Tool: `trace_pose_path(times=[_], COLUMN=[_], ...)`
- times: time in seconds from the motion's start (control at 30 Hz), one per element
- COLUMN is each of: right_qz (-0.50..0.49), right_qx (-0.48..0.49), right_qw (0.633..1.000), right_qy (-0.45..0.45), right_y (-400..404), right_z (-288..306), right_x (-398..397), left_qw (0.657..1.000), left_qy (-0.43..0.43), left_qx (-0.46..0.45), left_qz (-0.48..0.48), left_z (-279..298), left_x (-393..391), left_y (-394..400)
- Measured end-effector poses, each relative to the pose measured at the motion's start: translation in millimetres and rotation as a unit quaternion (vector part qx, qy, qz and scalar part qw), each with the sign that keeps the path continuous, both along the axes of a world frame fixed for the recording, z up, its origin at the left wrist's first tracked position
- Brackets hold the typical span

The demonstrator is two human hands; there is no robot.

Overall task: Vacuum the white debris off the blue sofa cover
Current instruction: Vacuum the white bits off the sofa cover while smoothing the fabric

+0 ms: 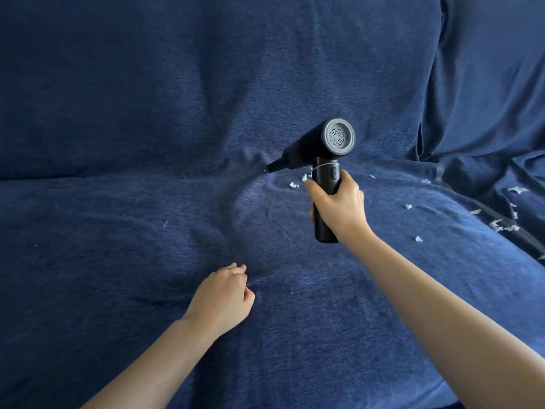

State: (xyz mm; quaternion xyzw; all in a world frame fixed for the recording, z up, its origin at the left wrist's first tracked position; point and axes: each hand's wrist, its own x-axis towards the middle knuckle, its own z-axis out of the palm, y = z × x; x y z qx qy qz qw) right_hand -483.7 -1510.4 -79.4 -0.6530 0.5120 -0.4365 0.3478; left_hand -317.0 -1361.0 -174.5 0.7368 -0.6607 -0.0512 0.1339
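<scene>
A black handheld vacuum (321, 160) is held by its upright handle in the right hand (339, 202), the grip closed with fingers and thumb wrapped around the handle below the button. The grey vented rear cap is turned toward the camera, and the narrow nozzle is pointed down and left, its tip touching the blue sofa cover (118, 231) at the crease where seat meets backrest; the fabric is puckered around that tip. The left hand (224, 293) is laid on the seat nearer the camera, its fingers curled and the cloth gathered into small folds at the fingertips; whether fabric is actually pinched cannot be told. White debris (498, 225) is scattered mainly over the right side of the seat, with two scraps just beside the right hand's fingers and a few tiny specks at the far left of the seat.
</scene>
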Motion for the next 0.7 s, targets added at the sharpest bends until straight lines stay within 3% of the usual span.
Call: trace_pose_path(times=[0.13,0.4,0.7], right_qz=[-0.058,-0.04,-0.075], right_qx=[-0.016,0.02,-0.003], right_qw=[0.998,0.999,0.997], right_qy=[0.008,-0.017,0.0], right_y=[-2.2,24.4,23.9], right_z=[10.9,8.6,7.3], right_x=[-24.6,-51.1,-62.3], left_qw=[1.0,0.999,0.998], left_qy=[0.003,-0.016,-0.049], left_qx=[0.004,0.019,0.032], left_qz=[0.002,0.036,-0.001], left_z=[-0.8,11.4,7.3], left_x=[-0.5,-11.0,-25.4], left_y=[0.9,1.9,-3.4])
